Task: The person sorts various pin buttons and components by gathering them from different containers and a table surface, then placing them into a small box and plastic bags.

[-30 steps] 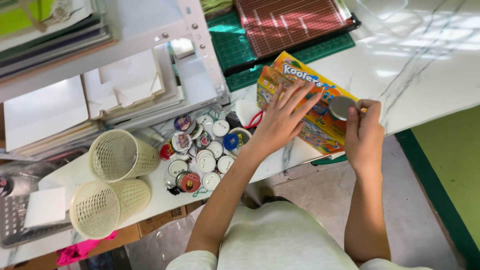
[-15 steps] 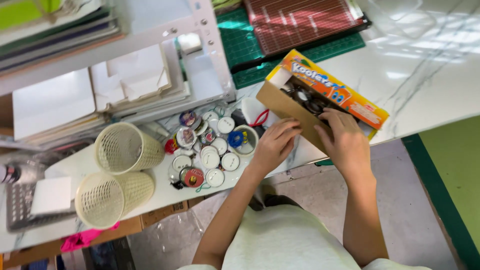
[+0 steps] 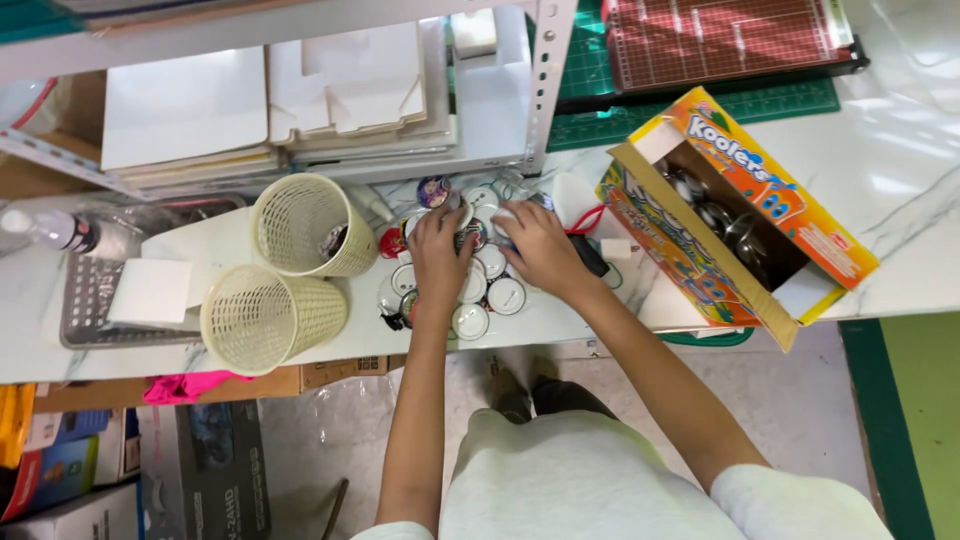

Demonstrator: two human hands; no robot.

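White and printed round badges (image 3: 470, 280) lie heaped at the marble table's (image 3: 900, 190) near edge, and I see both hands down on them. My left hand (image 3: 438, 250) rests palm-down on the pile with its fingers together and curled over the badges. My right hand (image 3: 540, 250) lies just beside it, fingers bent onto badges at the top of the heap; whether it pinches one I cannot tell. Left of the pile two cream mesh baskets (image 3: 270, 315) lie on their sides. To the right an open orange carton (image 3: 740, 215) holds dark metal discs. Beyond the hands, stacks of white card (image 3: 280, 100) sit on a shelf, with a green cutting mat (image 3: 690, 105) behind the carton.
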